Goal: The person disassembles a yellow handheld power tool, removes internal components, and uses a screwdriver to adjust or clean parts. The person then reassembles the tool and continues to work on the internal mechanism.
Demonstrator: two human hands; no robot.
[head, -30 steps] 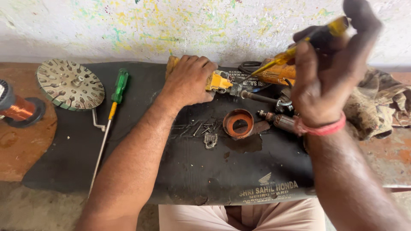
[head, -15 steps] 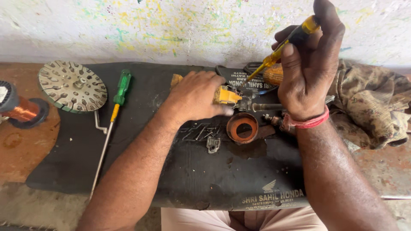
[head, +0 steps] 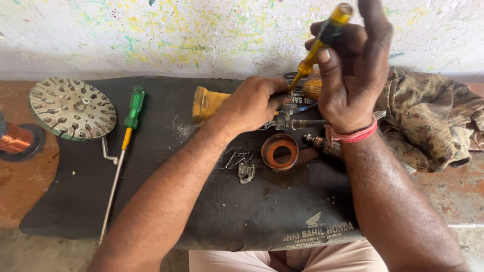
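Holding a yellow screwdriver (head: 322,43) up high, the right hand (head: 353,75) has its fingers wrapped tight around the handle. The thin tip points down toward the left hand (head: 252,103). The left hand presses down on a small metal part (head: 282,121) on the black rubber mat (head: 166,201). Its fingers are curled over the part, so the grip looks closed, but most of the part is hidden under the hand.

This is the head view, the only one. Just beside the left hand lies a yellow block (head: 206,103). Below it sits a rusty orange ring (head: 280,152), with a few loose screws (head: 237,158) and a small metal clip (head: 246,172) near it. A green screwdriver (head: 126,141) lies well apart on the left of the mat. A round metal disc with holes (head: 70,107) and a spool of copper wire (head: 15,141) rest at the left end of the worktop (head: 30,186). A crumpled cloth (head: 433,121) lies on the right.

What could go wrong? The screwdriver tip is very close to the left fingers. If it slips off the part, I think it could poke them. The loose screws could also roll away if an arm bumps them.
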